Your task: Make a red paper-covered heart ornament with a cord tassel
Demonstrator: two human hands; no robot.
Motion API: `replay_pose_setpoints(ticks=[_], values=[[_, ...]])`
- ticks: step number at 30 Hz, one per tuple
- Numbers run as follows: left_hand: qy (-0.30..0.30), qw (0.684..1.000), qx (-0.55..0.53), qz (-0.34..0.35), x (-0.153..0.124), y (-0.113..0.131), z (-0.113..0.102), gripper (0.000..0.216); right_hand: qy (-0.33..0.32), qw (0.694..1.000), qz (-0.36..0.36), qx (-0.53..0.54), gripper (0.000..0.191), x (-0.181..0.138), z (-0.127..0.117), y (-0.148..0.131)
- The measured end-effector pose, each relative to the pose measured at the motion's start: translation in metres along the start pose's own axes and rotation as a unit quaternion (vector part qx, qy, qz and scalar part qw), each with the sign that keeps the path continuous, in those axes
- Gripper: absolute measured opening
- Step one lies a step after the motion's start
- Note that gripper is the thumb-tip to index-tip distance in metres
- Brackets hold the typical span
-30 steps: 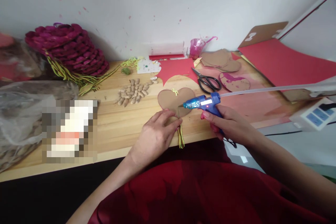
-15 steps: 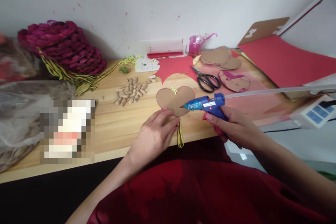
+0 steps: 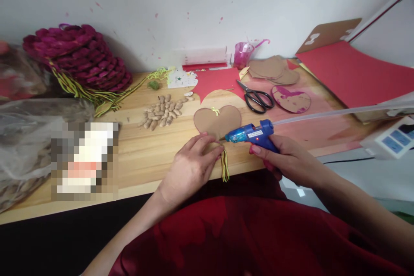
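Note:
A brown cardboard heart [image 3: 216,123] lies on the wooden table, with a yellow yarn loop [image 3: 215,111] at its top notch and a yellow-green yarn tassel [image 3: 225,168] hanging below its tip. Bent over the lower left edge of the heart, my left hand [image 3: 196,159] grips it near the tip; its thumb is hidden. My right hand [image 3: 284,157] is wrapped around a blue hot glue gun [image 3: 254,133] with a lit orange light. The gun's nozzle points left at the lower end of the heart, close to my left fingertips; whether it touches is hard to see.
Peanuts [image 3: 163,112] lie left of the heart. Black scissors [image 3: 257,98], a paint-stained heart [image 3: 291,98], stacked cardboard hearts [image 3: 270,69] and red paper [image 3: 216,82] are behind. A magenta peanut bundle [image 3: 80,60] stands back left. A power strip [image 3: 391,140] is at right.
The glue gun has moved slightly down and left, its nozzle now closer to the heart's tip and my left fingers. My left hand stays at the heart's lower edge.

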State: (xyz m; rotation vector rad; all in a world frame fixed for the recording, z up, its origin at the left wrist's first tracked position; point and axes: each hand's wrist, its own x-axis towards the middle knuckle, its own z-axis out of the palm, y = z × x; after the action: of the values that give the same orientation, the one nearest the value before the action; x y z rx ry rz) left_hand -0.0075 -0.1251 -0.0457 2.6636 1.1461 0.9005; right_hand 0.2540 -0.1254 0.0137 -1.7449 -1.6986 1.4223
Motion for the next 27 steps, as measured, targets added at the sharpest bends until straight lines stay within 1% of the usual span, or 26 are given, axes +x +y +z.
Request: replay_pose_setpoints(ticks=[5,12,19,27], values=[[0.005,1.000,0.001,0.003,-0.0005,0.0005,-0.0010,0.022,0.000,1.000,0.011,-0.001,0.048,0.0016,-0.0019,0.0015],[0.007,1.000,0.003,0.004,-0.0008,0.0008,-0.0010,0.022,-0.013,1.000,0.022,0.017,0.048,-0.0021,-0.0010,-0.0041],[0.008,1.000,0.000,0.005,0.0001,0.0009,-0.0016,0.021,-0.003,0.999,0.026,0.019,0.048,0.0002,-0.0028,0.0006],[0.008,1.000,0.005,0.005,0.0004,0.0011,-0.0004,0.022,-0.013,0.998,0.032,0.046,0.048,0.0006,-0.0013,0.0015]])
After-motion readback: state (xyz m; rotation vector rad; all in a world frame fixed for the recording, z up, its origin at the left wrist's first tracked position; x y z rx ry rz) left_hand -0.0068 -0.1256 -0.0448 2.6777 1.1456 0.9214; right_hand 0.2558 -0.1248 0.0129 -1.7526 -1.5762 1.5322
